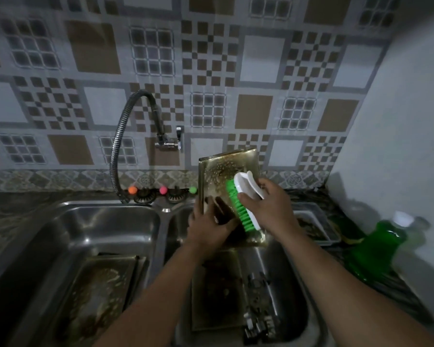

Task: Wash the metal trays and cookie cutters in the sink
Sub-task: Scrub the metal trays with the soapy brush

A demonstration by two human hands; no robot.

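Right hand (266, 209) fingers round brush (243, 199)

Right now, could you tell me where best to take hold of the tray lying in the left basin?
Probably by its near right rim, from above: the tray lies roughly flat in the left basin, its raised edge stands free there, and nothing covers it.
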